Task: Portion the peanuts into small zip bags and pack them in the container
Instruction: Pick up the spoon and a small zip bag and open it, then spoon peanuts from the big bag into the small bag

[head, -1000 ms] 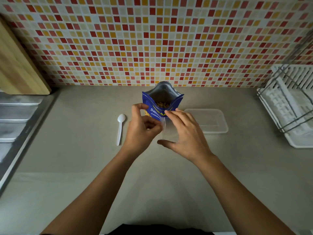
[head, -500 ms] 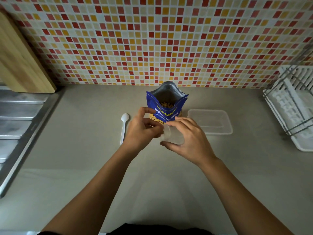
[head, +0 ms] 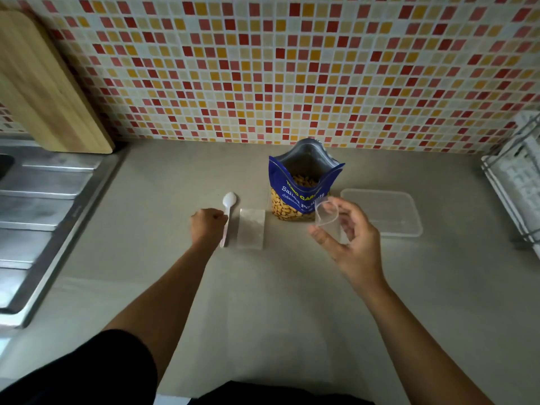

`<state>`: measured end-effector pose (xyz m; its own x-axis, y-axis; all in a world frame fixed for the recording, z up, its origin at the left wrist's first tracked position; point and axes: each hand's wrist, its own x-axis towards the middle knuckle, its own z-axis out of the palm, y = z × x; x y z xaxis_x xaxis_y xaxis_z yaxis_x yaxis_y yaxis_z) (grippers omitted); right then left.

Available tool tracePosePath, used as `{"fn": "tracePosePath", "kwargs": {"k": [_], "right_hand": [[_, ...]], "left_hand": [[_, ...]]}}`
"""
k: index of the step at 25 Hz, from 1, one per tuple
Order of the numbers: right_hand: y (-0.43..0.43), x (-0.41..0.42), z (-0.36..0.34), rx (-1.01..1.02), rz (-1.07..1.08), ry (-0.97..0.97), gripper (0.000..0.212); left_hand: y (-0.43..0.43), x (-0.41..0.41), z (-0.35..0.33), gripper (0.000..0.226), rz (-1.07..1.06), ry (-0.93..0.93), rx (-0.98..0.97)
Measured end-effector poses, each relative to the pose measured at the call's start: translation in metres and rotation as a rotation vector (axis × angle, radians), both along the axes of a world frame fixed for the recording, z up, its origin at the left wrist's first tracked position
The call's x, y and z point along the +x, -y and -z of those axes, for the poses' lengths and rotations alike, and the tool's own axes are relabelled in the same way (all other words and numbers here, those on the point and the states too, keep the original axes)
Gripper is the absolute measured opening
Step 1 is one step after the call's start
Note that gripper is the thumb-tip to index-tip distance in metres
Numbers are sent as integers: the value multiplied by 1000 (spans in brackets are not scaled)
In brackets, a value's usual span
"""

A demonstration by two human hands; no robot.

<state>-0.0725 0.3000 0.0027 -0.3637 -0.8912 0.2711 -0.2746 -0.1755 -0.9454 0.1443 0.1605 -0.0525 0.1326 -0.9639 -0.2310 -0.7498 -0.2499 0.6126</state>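
One open pouch (head: 278, 177) holds peanuts (head: 304, 181) beside a clear container (head: 390, 213).

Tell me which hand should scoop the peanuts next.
Left. The left hand has its fingers curled on the handle of the white spoon, which lies near the open peanut bag. The right hand is occupied holding the small zip bag, so it probably does best steadying that bag.

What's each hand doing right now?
Left hand: pinches the spoon by its handle.
Right hand: holds an open small zip bag.
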Motion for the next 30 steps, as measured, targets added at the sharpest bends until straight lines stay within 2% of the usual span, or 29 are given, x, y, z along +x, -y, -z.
{"fn": "tracePosePath", "kwargs": {"k": [4, 10, 12, 15, 18, 21, 24, 27, 28, 30], "right_hand": [[0, -2, 2, -36, 2, 78, 50], [7, -1, 4, -57, -2, 103, 50], [10, -2, 4, -57, 2, 109, 49], [19, -8, 2, -58, 14, 129, 47], [30, -12, -3, -69, 40, 184, 48], [38, -18, -8, -98, 84, 244, 49], [45, -21, -9, -96, 91, 283, 50], [53, -22, -8, -74, 90, 349, 48], [55, -23, -8, -69, 97, 375, 48], [58, -25, -8, -64, 98, 395, 46]], "left_hand": [[12, -7, 21, 23, 71, 173, 28], [21, -12, 22, 31, 25, 236, 27], [25, -14, 5, 25, -32, 70, -36], [24, -29, -54, 14, -38, -478, -127], [24, -35, -116, 20, 205, -553, -231], [26, -37, -150, 23, 297, -629, -199], [22, -50, -151, 24, 311, -595, -157], [19, -69, -140, 7, 342, -567, -189], [19, -75, -135, 10, 386, -483, -279], [21, -85, -127, 21, 533, -180, -513]]}}
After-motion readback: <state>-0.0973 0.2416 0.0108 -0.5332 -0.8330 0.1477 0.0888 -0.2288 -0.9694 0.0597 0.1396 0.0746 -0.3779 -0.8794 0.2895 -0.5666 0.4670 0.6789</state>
